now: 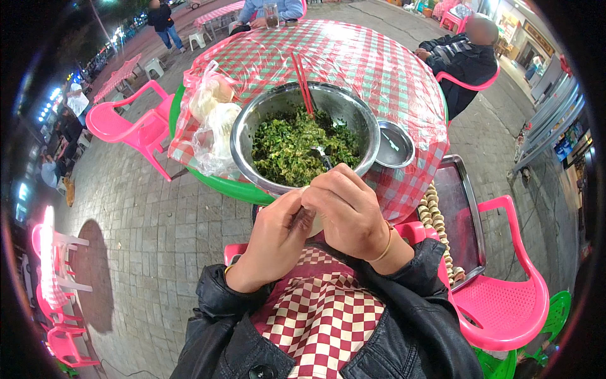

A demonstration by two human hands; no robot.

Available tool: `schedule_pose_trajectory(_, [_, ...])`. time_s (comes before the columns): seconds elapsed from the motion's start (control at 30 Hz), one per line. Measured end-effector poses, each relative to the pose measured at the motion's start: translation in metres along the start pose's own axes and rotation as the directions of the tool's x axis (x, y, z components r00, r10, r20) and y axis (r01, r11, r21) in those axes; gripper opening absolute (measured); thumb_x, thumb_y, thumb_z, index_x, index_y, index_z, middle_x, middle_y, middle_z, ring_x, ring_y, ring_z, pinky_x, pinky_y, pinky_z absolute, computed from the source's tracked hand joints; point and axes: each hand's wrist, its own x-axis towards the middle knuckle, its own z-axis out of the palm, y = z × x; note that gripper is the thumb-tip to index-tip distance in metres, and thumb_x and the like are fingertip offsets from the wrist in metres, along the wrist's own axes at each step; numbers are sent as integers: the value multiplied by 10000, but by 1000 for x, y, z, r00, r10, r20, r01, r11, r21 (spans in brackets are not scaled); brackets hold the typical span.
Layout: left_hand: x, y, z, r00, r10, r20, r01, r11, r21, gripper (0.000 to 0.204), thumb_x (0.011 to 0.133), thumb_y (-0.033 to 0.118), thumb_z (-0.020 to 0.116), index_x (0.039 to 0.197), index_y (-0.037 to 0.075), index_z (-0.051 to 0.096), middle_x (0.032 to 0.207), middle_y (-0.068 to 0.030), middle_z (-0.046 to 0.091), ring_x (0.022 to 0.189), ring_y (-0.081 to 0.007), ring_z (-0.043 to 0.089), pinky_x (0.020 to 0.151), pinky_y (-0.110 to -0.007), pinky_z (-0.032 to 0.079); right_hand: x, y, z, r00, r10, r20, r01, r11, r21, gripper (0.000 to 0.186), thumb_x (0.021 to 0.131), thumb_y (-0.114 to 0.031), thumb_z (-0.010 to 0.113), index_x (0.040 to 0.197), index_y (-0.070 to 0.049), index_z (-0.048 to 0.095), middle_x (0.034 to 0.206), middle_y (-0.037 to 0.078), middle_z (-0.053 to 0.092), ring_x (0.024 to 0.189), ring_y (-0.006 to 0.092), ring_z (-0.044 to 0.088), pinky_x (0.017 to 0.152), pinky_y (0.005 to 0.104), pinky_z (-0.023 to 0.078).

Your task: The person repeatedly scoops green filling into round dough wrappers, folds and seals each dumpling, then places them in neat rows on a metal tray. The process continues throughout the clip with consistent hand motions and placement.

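Thin pale dough wrapper [315,228] is pinched by fingertips of left hand [276,232] and right hand [351,211], at near rim of round steel bowl [237,142] of chopped green filling [287,145]; sealing apparently in hand, even edge pressure likely called for next.

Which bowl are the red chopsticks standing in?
The big steel bowl, holding chopped greens; the small bowl at its right has none.

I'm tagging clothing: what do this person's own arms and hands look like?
Bare left hand and right hand; black, creased, shiny, leather-like sleeves. A thin yellowish band rings the right wrist; a yellow edge shows at the left.
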Motion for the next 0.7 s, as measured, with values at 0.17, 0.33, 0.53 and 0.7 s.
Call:
schedule_pose_trajectory(0.17, [-2, 2, 3, 997, -63, -44, 58, 991, -118, 232, 1082, 37, 606, 1296, -34, 662, 1022, -152, 708, 886, -208, 663, 801, -347, 535, -1, 0, 0, 1000, 20, -2, -20, 1000, -11, 273, 786, 34, 702, 1059, 19, 691, 1000, 135, 629, 861, 328, 634, 750, 397, 563])
schedule_pose_trajectory(0.33, [-3, 2, 2, 994, -76, -81, 70, 994, -79, 246, 1082, 41, 620, 1308, -39, 672, 957, -121, 695, 833, -162, 628, 760, -317, 529, -1, 0, 0, 1000, 6, -16, -6, 1000, -22, 305, 781, 36, 708, 1085, 22, 683, 1010, 132, 632, 865, 331, 634, 749, 391, 564])
schedule_pose_trajectory(0.53, [-1, 0, 8, 989, -31, -147, 13, 992, -123, 273, 1087, 54, 636, 1342, -36, 677, 935, -79, 708, 814, -84, 609, 726, -271, 518, -2, -1, 1, 997, 58, -44, -60, 997, -40, 295, 800, 45, 709, 1092, 23, 674, 1009, 146, 648, 872, 337, 643, 762, 402, 566])
schedule_pose_trajectory(0.7, [-2, -1, 11, 983, 8, -183, -21, 998, -66, 292, 1081, 40, 651, 1363, -30, 681, 942, -55, 724, 816, -61, 613, 714, -257, 522, -3, -3, 1, 991, 127, -42, -128, 991, -33, 228, 844, 59, 737, 1056, 19, 665, 1005, 158, 662, 885, 349, 659, 779, 409, 568])
